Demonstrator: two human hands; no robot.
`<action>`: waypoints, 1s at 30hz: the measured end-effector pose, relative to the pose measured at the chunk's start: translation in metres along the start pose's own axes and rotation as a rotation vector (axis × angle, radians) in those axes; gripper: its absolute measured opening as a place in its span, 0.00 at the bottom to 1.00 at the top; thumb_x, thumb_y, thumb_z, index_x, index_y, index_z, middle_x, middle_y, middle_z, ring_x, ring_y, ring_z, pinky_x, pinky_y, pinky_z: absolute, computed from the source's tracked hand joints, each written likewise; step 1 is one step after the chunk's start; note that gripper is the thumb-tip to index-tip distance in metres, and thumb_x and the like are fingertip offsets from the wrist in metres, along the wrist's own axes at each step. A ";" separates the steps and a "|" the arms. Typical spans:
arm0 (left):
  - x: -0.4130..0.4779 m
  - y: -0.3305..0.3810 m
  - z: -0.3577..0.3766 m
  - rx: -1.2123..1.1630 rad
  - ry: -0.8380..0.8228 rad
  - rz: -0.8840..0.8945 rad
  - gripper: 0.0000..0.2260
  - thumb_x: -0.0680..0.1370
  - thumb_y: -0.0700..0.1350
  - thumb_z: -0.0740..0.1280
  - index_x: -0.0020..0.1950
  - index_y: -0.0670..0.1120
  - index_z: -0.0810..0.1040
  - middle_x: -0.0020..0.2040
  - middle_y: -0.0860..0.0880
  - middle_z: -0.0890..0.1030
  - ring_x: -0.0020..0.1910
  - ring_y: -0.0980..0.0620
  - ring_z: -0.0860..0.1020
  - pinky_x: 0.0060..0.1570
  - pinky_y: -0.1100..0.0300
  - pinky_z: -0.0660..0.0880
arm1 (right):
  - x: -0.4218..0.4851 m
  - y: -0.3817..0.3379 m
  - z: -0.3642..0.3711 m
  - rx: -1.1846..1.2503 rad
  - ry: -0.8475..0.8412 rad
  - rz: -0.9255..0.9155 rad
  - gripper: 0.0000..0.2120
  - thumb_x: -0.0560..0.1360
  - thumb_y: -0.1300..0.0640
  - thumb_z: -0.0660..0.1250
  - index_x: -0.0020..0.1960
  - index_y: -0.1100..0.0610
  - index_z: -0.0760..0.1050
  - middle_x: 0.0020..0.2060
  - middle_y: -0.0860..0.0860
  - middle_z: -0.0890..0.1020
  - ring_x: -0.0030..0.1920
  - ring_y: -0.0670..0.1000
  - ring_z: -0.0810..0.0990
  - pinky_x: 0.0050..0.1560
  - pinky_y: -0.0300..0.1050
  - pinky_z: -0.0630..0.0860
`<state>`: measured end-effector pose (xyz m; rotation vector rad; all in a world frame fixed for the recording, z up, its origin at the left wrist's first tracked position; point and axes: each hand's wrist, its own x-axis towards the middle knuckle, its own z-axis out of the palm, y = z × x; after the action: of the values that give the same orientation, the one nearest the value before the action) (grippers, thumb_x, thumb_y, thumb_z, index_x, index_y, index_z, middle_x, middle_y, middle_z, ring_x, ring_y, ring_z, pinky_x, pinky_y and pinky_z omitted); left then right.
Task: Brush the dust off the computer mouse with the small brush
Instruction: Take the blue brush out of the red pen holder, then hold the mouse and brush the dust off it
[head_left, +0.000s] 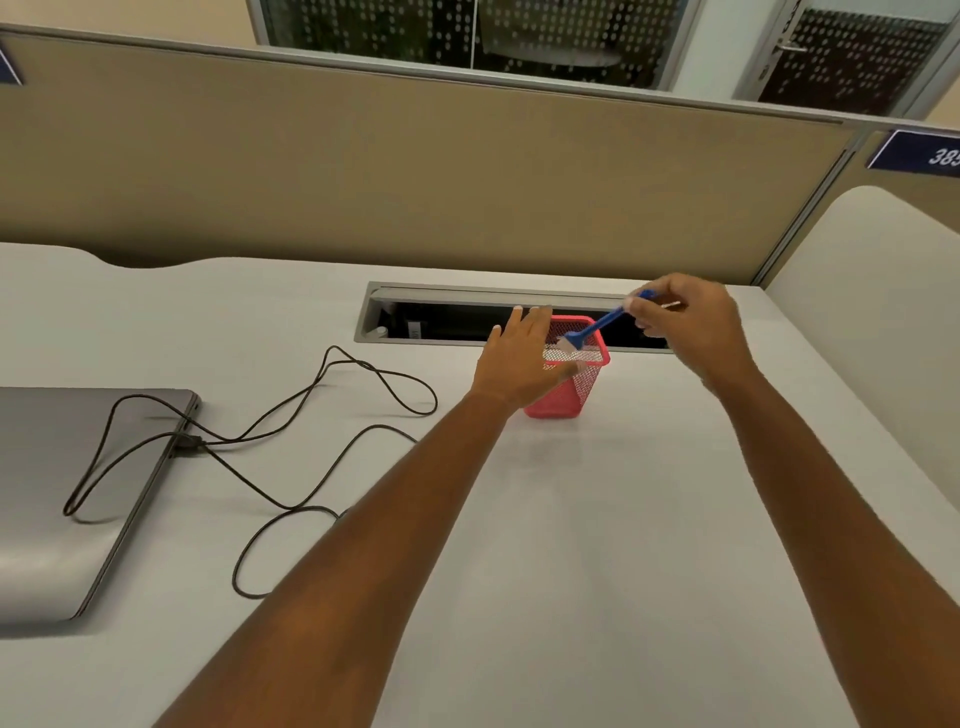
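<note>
Two bare hands out over a white desk, mid-frame and slightly right. Right hand pinching the blue handle of a small brush between thumb and fingertips, handle slanting up to the right, pale bristle end dipped just inside the rim of a red mesh pen cup. Left hand flat against the cup's left side, fingers extended and loosely together, thumb across the mesh front; touching the cup, though a full grasp cannot be told. Cup upright, just in front of a long grey cable tray sunk into the desk, its slot dark. Closed grey laptop at the left edge of the frame, a thin black cable plugged into its side and looping in loose curls across the desk toward centre. Tan partition panel filling the upper half. Blue number plate at the upper right. No computer mouse in view.
</note>
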<state>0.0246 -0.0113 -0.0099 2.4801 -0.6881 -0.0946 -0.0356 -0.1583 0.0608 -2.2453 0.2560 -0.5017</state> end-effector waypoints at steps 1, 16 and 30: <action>-0.005 -0.001 0.000 -0.013 0.010 0.012 0.34 0.75 0.58 0.60 0.73 0.45 0.49 0.76 0.44 0.52 0.75 0.45 0.47 0.73 0.46 0.46 | -0.008 -0.002 -0.004 0.110 0.013 0.039 0.06 0.74 0.62 0.66 0.48 0.65 0.76 0.40 0.57 0.80 0.36 0.52 0.81 0.42 0.43 0.80; -0.150 -0.072 -0.019 -0.129 0.180 -0.026 0.22 0.78 0.46 0.60 0.70 0.45 0.60 0.74 0.45 0.61 0.75 0.48 0.50 0.73 0.51 0.50 | -0.149 0.008 0.022 1.458 0.054 0.736 0.11 0.80 0.62 0.55 0.39 0.60 0.67 0.28 0.59 0.85 0.32 0.52 0.85 0.30 0.41 0.82; -0.285 -0.118 -0.025 -0.445 0.096 -0.265 0.49 0.56 0.77 0.59 0.71 0.56 0.51 0.70 0.61 0.55 0.69 0.59 0.54 0.68 0.57 0.54 | -0.194 -0.025 0.077 1.072 -0.239 0.689 0.06 0.76 0.64 0.63 0.42 0.62 0.77 0.38 0.54 0.79 0.34 0.47 0.80 0.33 0.32 0.81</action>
<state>-0.1631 0.2263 -0.0743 2.1142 -0.2577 -0.2033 -0.1768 -0.0235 -0.0190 -1.0519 0.4693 0.0402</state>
